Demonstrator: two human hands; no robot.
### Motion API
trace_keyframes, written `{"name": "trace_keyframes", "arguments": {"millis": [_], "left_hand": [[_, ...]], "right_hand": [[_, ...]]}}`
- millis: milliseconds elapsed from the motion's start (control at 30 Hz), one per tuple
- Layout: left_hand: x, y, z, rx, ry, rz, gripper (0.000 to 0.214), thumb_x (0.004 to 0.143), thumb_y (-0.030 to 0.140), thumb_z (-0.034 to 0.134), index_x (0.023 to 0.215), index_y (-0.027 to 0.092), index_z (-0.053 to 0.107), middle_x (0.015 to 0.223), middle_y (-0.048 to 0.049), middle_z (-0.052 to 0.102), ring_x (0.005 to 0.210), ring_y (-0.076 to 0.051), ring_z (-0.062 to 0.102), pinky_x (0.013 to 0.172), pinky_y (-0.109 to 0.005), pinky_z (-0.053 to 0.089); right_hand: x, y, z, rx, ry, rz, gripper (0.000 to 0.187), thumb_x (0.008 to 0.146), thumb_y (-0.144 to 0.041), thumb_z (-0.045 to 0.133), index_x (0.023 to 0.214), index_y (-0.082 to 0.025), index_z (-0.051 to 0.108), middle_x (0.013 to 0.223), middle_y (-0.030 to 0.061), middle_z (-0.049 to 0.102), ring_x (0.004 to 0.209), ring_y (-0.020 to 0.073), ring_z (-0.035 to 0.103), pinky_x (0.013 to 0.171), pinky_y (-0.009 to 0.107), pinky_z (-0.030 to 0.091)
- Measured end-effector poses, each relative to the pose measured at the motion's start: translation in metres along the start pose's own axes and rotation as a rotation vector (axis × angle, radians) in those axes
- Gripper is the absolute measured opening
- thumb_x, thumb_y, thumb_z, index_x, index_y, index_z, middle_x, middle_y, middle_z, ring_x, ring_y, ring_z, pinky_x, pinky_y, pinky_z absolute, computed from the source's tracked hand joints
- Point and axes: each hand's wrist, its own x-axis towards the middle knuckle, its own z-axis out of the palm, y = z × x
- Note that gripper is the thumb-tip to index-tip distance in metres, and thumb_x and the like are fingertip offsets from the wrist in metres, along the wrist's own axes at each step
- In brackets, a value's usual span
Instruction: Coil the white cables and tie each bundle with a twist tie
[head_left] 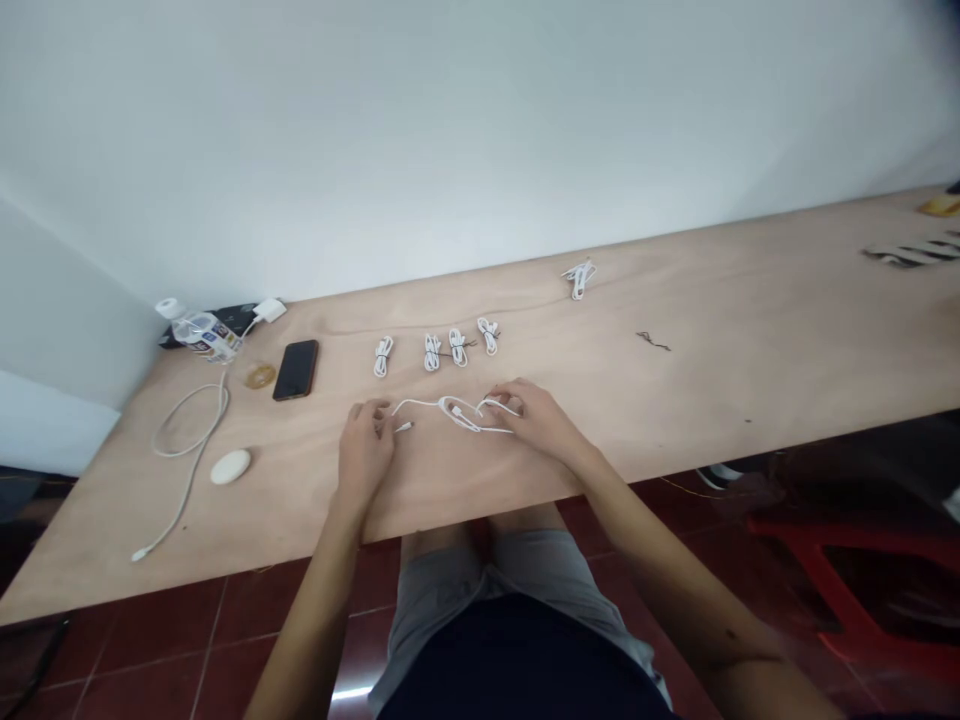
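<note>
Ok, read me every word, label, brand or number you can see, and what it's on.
Nothing can be read. The printed label on the plastic bottle is too small and blurred to read. The phone and white charger show no legible text.

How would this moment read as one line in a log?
left hand: beside plug of white charging cable | right hand: on cable loops | ahead: four bundled cables

The left hand (365, 450) and right hand (536, 420) sit palm-down just apart (the left's fingers curled tighter, the right's stretched longer), with the bare left forearm (328, 600) and right forearm (660, 560) angling inward.
</note>
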Motion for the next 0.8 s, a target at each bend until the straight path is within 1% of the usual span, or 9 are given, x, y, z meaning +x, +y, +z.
{"name": "trace_keyframes", "arguments": {"millis": [100, 200, 333, 467, 533, 600, 633, 700, 800], "left_hand": [[-0.001, -0.004, 0.0, 0.06, -0.03, -0.001, 0.014, 0.098, 0.021, 0.058, 0.107, 0.023, 0.068, 0.103, -0.0089, 0.067, 0.093, -0.026, 0.067, 0.087, -0.039, 0.053], [0.002, -0.009, -0.003, 0.135, -0.035, -0.022, 0.009, 0.095, 0.018, 0.059, 0.094, 0.024, 0.066, 0.094, -0.007, 0.068, 0.091, -0.027, 0.065, 0.083, -0.039, 0.05], [0.005, -0.015, -0.005, 0.218, -0.001, -0.061, 0.006, 0.094, 0.02, 0.061, 0.094, 0.024, 0.065, 0.09, -0.0074, 0.069, 0.093, -0.03, 0.063, 0.084, -0.041, 0.047], [0.003, -0.014, -0.001, 0.237, 0.024, 0.06, 0.014, 0.096, 0.016, 0.057, 0.102, 0.023, 0.067, 0.099, -0.0106, 0.071, 0.1, -0.032, 0.061, 0.098, -0.049, 0.045], [0.0, -0.011, 0.002, 0.211, 0.023, 0.14, 0.018, 0.097, 0.013, 0.055, 0.105, 0.022, 0.068, 0.108, -0.0125, 0.071, 0.107, -0.033, 0.06, 0.103, -0.051, 0.044], [-0.003, -0.007, 0.003, 0.156, -0.014, 0.198, 0.021, 0.098, 0.012, 0.053, 0.106, 0.022, 0.07, 0.112, -0.0126, 0.07, 0.111, -0.033, 0.059, 0.103, -0.05, 0.045], [-0.004, -0.005, 0.002, 0.127, -0.038, 0.22, 0.023, 0.098, 0.011, 0.052, 0.106, 0.022, 0.07, 0.112, -0.0121, 0.07, 0.111, -0.032, 0.058, 0.103, -0.05, 0.046], [-0.006, -0.001, 0.0, 0.076, -0.082, 0.267, 0.025, 0.1, 0.011, 0.051, 0.109, 0.022, 0.071, 0.111, -0.0109, 0.071, 0.11, -0.031, 0.058, 0.102, -0.048, 0.048], [-0.01, 0.009, -0.005, 0.011, -0.151, 0.35, 0.024, 0.104, 0.015, 0.05, 0.113, 0.022, 0.071, 0.113, -0.0094, 0.071, 0.11, -0.029, 0.059, 0.102, -0.046, 0.049]], "right_hand": [[-0.003, 0.002, -0.005, -0.012, -0.011, 0.001, 0.024, 0.1, -0.03, 0.068, 0.121, -0.024, 0.078, 0.117, 0.0098, 0.078, 0.106, 0.026, 0.071, 0.096, 0.039, 0.053], [-0.005, 0.007, -0.014, 0.065, -0.056, 0.027, 0.023, 0.101, -0.031, 0.064, 0.117, -0.026, 0.08, 0.115, 0.0062, 0.081, 0.102, 0.0246, 0.073, 0.091, 0.036, 0.055], [-0.005, 0.023, -0.028, 0.074, -0.02, 0.122, 0.025, 0.095, -0.036, 0.071, 0.116, -0.026, 0.082, 0.109, 0.0054, 0.083, 0.096, 0.0252, 0.075, 0.088, 0.036, 0.057], [-0.012, 0.031, -0.029, 0.055, -0.058, 0.158, 0.042, 0.091, -0.039, 0.077, 0.131, -0.027, 0.075, 0.115, 0.0066, 0.08, 0.1, 0.0258, 0.074, 0.093, 0.039, 0.058], [-0.018, 0.03, -0.027, 0.026, -0.046, 0.149, 0.049, 0.092, -0.042, 0.077, 0.139, -0.027, 0.07, 0.123, 0.0085, 0.077, 0.108, 0.0267, 0.072, 0.096, 0.041, 0.058], [-0.022, 0.028, -0.026, -0.015, -0.011, 0.149, 0.054, 0.093, -0.044, 0.076, 0.143, -0.026, 0.067, 0.128, 0.0109, 0.073, 0.108, 0.027, 0.071, 0.096, 0.043, 0.058], [-0.024, 0.025, -0.026, -0.036, 0.008, 0.149, 0.053, 0.094, -0.043, 0.075, 0.143, -0.025, 0.067, 0.127, 0.0117, 0.072, 0.105, 0.0269, 0.07, 0.096, 0.043, 0.057], [-0.025, 0.018, -0.028, -0.076, 0.058, 0.127, 0.042, 0.097, -0.037, 0.07, 0.136, -0.023, 0.07, 0.122, 0.0122, 0.072, 0.102, 0.0269, 0.069, 0.095, 0.043, 0.056], [-0.026, -0.004, -0.03, -0.047, 0.099, 0.013, 0.026, 0.099, -0.021, 0.059, 0.118, -0.023, 0.077, 0.113, 0.0099, 0.074, 0.105, 0.0264, 0.068, 0.096, 0.041, 0.054]]}}
